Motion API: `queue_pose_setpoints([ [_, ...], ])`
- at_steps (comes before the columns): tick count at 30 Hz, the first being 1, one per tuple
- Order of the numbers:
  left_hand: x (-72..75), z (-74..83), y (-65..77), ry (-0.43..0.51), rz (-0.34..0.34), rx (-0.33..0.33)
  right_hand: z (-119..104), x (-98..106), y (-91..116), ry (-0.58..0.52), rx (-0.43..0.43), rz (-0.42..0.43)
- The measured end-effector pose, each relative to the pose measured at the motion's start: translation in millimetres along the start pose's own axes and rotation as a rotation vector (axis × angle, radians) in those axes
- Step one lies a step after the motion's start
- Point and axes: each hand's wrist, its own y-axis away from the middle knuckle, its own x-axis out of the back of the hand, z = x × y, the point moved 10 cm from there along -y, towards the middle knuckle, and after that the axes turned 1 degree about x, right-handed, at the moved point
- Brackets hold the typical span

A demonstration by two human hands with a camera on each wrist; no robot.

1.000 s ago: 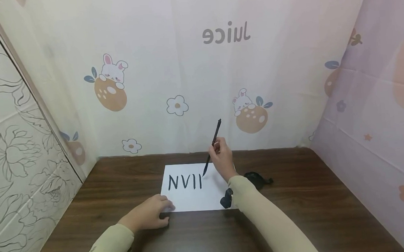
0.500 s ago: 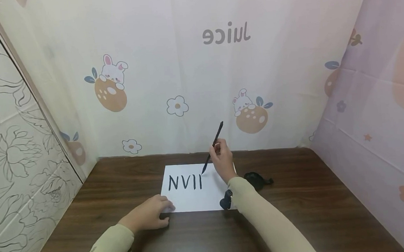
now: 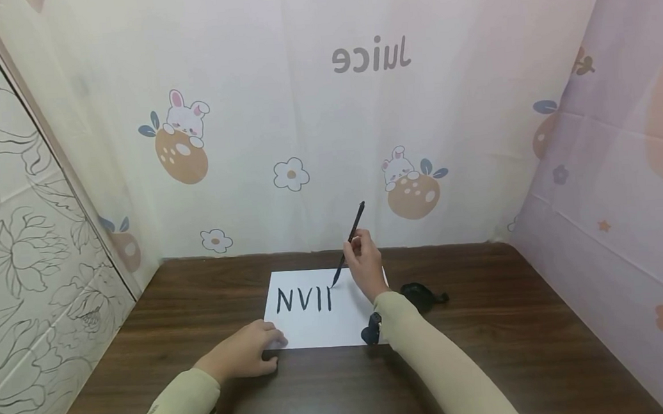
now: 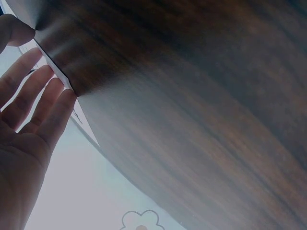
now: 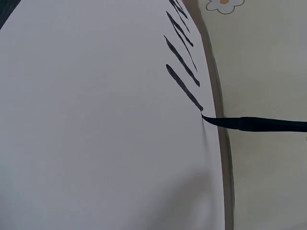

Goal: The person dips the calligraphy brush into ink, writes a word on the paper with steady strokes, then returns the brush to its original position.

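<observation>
My right hand (image 3: 365, 260) pinches a slim black brush (image 3: 355, 221) between thumb and fingers, its shaft leaning up to the right. In the right wrist view the bent tip of the brush (image 5: 225, 122) meets the top of the last black stroke (image 5: 184, 87). White paper (image 3: 317, 330) lies on the table, bearing black marks that read "NVII". On the paper's lower left corner rests my left hand (image 3: 249, 349), fingers stretched and thumb apart on the wood. The left wrist view shows those straight fingers (image 4: 57, 112) along the paper's edge.
A small black dish (image 3: 418, 296) stands right of the paper, partly behind the right sleeve. The dark wooden table (image 3: 321, 394) reaches back to a curtain (image 3: 244, 110) printed with rabbits and flowers. Patterned cloth also hangs at both sides.
The brush tip has shifted slightly up and left to the top of the last stroke, and the right hand has dropped slightly. The left hand and paper stay in place.
</observation>
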Motion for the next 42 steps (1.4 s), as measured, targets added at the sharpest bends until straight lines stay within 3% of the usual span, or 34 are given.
queue_pose_setpoints([
  [12, -1.2, -1.3, 0.1, -0.009, 0.006, -0.009, -1, 6, 1, -0.005, -0.025, 0.006],
  [20, -3.1, -4.8, -1.2, -0.001, -0.015, 0.018, 1, 10, 1, 0.012, -0.015, 0.035],
  [35, -0.2, -0.8, -0.8, -0.013, 0.014, -0.02, 3, 20, 1, 0.046, 0.031, 0.08],
  [42, -1.2, -0.4, 0.4, -0.004, 0.004, -0.009, 5, 20, 3, 0.048, 0.021, 0.074],
])
